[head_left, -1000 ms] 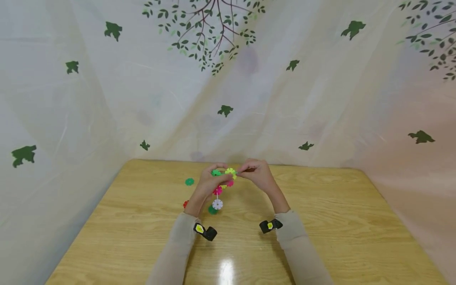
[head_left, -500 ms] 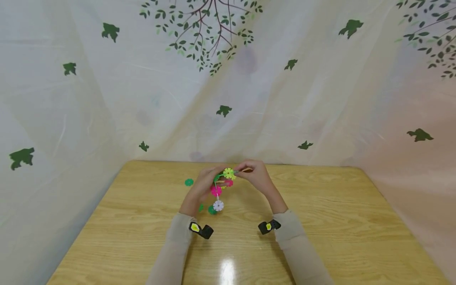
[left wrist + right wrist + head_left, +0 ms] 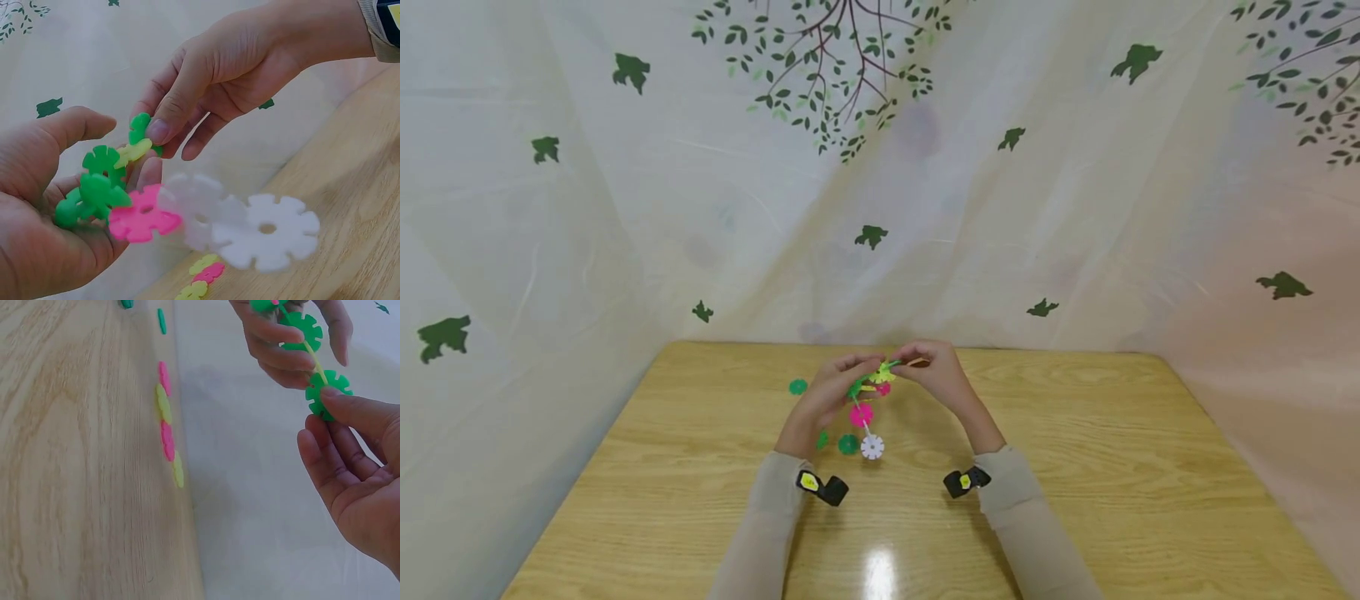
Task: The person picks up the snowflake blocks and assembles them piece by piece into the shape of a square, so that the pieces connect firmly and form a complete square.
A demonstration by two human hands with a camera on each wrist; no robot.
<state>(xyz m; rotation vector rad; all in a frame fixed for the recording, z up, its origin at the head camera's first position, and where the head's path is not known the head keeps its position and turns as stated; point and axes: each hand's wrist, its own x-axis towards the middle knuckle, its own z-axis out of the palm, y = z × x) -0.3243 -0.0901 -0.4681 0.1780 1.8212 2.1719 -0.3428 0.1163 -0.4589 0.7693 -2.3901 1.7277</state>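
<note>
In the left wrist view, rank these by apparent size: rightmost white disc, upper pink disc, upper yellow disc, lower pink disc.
Largest to smallest:
1. Rightmost white disc
2. Upper pink disc
Upper yellow disc and lower pink disc: smallest, too alike to rank; both are tilted.
Nearness to the camera may explain these differences.

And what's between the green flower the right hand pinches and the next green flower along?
A yellow flower: the left wrist view shows it between them, and the right wrist view shows it edge-on.

No text is legible; the yellow labels on the wristbands are too small.
</note>
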